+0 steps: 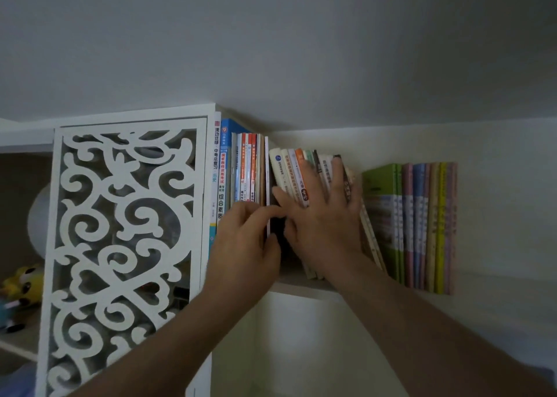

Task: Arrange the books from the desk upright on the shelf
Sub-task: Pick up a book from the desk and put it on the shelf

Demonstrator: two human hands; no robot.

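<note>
Head camera looks up at a white wall shelf (301, 286) with rows of books standing on it. The left hand (247, 240) pinches a thin book with a white spine (267, 170), thumb and fingers curled on its edge, at the right end of the upright row of tall books with blue, white and orange spines (238, 167). The right hand (325, 215) lies flat with straight fingers on the leaning bunch of cream and orange paperbacks (297, 173) and pushes them to the right. A dark gap sits between the two hands.

It looks like the step now is making room and sliding the thin book in straight. Next, the leaning books need a push so they stand up too.

Counting: two hands, one shelf, three bunches of books. The third is a straight row of green, pink, blue and yellow books (422, 224), about nine of them. The other bunches are too blurry to count. The desk is not in view.
</note>
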